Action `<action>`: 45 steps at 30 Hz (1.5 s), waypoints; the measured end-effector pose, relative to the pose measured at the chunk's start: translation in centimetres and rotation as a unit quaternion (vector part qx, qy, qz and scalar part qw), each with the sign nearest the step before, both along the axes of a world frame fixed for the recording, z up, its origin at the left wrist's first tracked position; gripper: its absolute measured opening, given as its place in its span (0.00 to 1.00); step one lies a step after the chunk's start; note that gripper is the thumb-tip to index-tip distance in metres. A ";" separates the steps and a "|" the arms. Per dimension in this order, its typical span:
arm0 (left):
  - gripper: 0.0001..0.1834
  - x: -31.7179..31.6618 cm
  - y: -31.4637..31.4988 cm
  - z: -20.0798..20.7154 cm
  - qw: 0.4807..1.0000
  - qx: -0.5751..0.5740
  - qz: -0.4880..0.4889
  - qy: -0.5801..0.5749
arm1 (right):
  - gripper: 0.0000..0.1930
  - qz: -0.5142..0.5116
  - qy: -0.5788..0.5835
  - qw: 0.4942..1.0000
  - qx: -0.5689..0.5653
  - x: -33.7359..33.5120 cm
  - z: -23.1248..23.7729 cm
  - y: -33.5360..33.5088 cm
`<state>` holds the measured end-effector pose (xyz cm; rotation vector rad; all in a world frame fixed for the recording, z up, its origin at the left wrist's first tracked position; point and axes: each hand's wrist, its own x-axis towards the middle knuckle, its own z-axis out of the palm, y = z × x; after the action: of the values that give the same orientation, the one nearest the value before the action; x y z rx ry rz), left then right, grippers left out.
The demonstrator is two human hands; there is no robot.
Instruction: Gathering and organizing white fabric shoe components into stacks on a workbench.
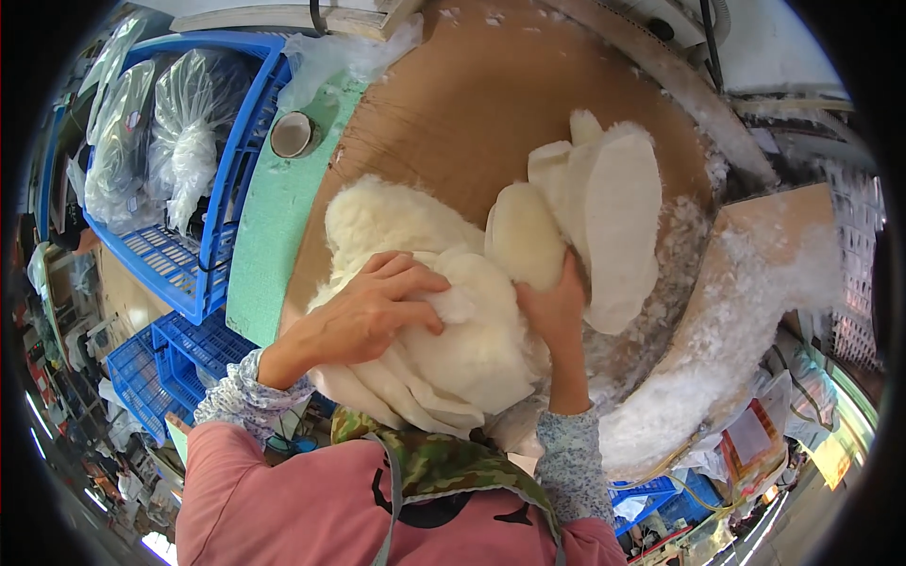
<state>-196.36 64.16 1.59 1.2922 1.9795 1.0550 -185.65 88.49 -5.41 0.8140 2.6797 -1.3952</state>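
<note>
A loose pile of cream fleece insoles (472, 354) lies in front of me, its flat layers fanned out at the near edge. My left hand (382, 302) is on top of the pile, fingers bent, with a fold of fleece between thumb and forefinger. To its right, my right hand (555, 307) grips the near end of a cream oval insole (528, 236); part of its fingers is hidden beneath. Beyond that hand, a second, fanned stack of insoles (623, 217) lies on the brown board (453, 113).
White fluff (679, 415) covers the table's right side and a raised board. At left are a green strip (274, 226) with a round cup-like roll (293, 135) and a blue crate (203, 274) of clear plastic bags. Another blue crate (142, 377) stands lower.
</note>
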 end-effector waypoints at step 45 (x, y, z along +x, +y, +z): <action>0.43 17.1 -10.6 -1.5 0.806 0.203 0.443 -0.337 | 0.22 0.144 0.208 0.964 0.082 10.4 7.1 -8.1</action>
<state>-179.26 53.60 0.05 -0.0438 1.7747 2.0949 -175.25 80.37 1.64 0.1209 3.0888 -1.4162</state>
